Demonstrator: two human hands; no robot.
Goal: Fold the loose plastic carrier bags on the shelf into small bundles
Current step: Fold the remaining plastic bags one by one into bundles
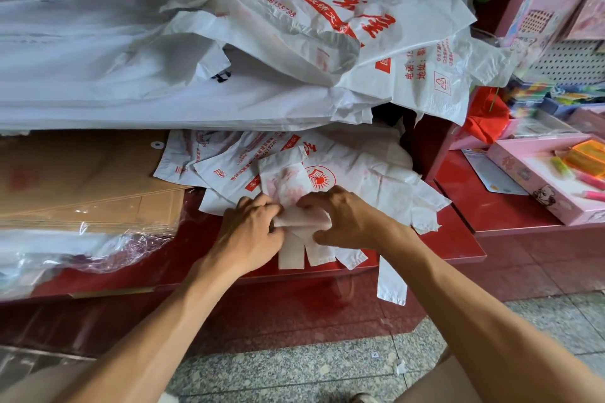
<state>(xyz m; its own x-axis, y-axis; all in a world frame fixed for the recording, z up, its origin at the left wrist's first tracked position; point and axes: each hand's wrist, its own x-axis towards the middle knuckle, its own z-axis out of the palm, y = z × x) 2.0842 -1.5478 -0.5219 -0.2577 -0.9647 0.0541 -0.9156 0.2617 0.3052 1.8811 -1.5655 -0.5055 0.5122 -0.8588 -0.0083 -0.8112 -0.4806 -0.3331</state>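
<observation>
White plastic carrier bag, folded into a narrow strip, lies at the red shelf's front edge; left hand and right hand both pinch its near end mid-fold. Next, seemingly, another tight turn. Behind the strip, loose red-printed white bags wait heaped.

There is one view only, from a wide-angle camera on the person's head, looking forward and steeply down over both forearms onto the red shelf. It sits close: the left hand and right hand fill the middle of the frame, the heap of plastic carrier bags rises toward the top edge, and the speckled floor shows beneath the arms. Lines bow at the edges, where a pink tray sits far right.
</observation>
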